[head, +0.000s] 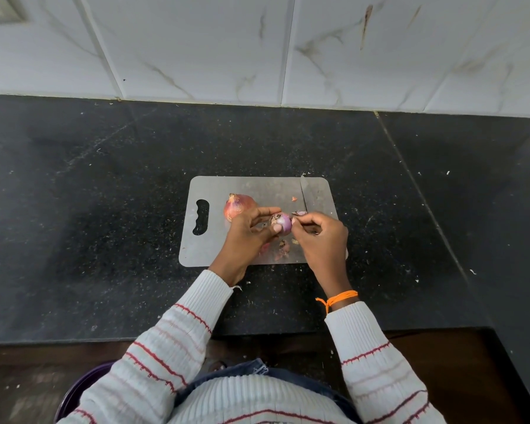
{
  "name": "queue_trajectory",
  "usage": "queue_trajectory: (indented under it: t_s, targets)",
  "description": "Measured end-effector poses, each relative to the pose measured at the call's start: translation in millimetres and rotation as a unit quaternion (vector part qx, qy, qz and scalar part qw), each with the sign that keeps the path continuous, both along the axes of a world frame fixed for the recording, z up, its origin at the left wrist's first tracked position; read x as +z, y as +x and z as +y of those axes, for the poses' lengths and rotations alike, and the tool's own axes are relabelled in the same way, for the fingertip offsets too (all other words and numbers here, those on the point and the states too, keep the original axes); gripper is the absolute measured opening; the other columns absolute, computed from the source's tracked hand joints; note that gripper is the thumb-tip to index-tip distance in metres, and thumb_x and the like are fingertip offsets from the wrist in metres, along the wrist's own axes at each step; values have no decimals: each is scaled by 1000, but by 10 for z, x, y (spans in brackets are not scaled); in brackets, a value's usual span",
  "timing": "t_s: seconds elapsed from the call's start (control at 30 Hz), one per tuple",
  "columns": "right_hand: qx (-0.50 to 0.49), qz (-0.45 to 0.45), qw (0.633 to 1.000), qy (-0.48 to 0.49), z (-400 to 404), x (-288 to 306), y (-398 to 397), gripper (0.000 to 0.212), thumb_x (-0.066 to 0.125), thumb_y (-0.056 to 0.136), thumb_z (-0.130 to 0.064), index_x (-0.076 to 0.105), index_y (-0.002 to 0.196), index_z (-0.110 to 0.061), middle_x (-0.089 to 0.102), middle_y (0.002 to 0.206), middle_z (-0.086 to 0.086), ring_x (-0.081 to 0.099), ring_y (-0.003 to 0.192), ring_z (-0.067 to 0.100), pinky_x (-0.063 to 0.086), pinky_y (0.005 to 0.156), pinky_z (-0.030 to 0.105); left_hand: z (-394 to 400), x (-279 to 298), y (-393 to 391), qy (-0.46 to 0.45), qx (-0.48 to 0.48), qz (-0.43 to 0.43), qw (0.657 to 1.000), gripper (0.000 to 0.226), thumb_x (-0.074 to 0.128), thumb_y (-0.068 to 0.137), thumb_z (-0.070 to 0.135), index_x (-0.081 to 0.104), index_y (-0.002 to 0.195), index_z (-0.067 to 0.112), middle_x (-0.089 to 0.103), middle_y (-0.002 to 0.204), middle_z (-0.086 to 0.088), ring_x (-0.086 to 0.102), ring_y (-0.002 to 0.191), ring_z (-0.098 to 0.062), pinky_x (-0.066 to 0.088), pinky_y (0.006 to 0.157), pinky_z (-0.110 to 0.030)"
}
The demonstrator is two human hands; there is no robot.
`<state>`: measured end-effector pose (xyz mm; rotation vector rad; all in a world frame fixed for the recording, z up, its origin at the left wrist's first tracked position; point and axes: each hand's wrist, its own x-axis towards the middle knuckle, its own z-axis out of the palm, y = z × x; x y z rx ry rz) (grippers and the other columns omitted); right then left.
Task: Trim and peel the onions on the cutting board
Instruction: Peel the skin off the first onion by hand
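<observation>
A grey cutting board (214, 249) lies on the black counter. My left hand (248, 237) grips a small purple onion (283, 223) above the board, root end up. My right hand (322, 237) pinches the onion's skin at its right side with thumb and forefinger. A second, unpeeled red onion (239, 205) rests on the board just behind my left hand. A knife (304, 194) lies on the board's right part, blade pointing away; its handle is hidden under my right hand. Bits of skin (282, 249) lie on the board below the hands.
The black stone counter (104, 209) spreads around the board, dusted with small crumbs. A white marble-tiled wall (257, 50) rises behind it. A purple bin rim (83, 390) shows at the lower left, below the counter edge.
</observation>
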<state>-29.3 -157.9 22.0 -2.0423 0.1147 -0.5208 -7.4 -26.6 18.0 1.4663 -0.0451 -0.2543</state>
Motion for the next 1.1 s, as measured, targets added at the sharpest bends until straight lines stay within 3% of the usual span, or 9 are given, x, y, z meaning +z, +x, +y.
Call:
queue_trajectory:
  t_s: [0.1,0.2,0.3,0.47,0.57,0.7,0.87,1.1]
  targets:
    - [-6,18,999,30,-42,-33,19,7,69,80,-3,73,85,-6,66,77,-4,62,70,1,51,66,11,-2,1,2,-1,-7,4,1000,25,62,86,1,62,109,12,66,106,-3,64,95,-9,54,76,-19]
    - [-15,48,991,126,-43,-45,1,11,63,86,-4,71,87,-13,69,80,-6,67,76,6,55,70,20,-9,32,2,-9,-6,8,1000,26,61,86,0,61,110,11,65,104,-1,65,90,-4,55,76,-19]
    - [-16,70,980,188,-32,-46,-5,16,56,90,-4,69,90,-13,71,86,2,70,81,16,59,73,32,-11,43,-1,2,0,-1,1000,26,63,85,2,61,109,13,64,106,-2,64,89,-3,54,75,-17]
    - [0,63,985,161,-10,16,-26,19,69,83,-11,67,77,-29,69,76,-10,69,78,12,59,74,38,1,46,-2,31,6,-22,999,28,67,83,3,63,108,14,65,107,-2,62,100,-9,54,80,-20]
    - [-12,70,986,151,-11,0,-12,8,71,81,-9,72,81,-17,70,80,-4,69,81,15,58,75,41,0,63,-11,46,7,-36,998,30,68,82,3,63,110,11,65,107,-2,64,88,-1,53,74,-15]
    - [-13,76,983,169,-27,-1,0,5,71,81,-9,73,86,-10,71,83,2,68,82,16,58,75,33,-1,70,-8,54,10,-48,997,30,68,81,1,63,110,9,65,102,2,62,75,6,50,68,-12]
    - [-13,72,982,174,1,24,1,8,70,81,-6,71,84,-14,68,77,-6,66,73,0,54,66,16,30,59,-9,27,7,-35,999,31,68,79,-2,63,108,8,66,101,1,63,89,-1,53,73,-15]
    - [-17,79,980,180,-8,7,3,9,65,86,-7,71,92,-9,68,79,-7,67,74,2,53,66,14,30,47,-10,10,3,-24,1000,31,66,82,-3,62,110,9,65,107,-2,65,91,-2,56,78,-22]
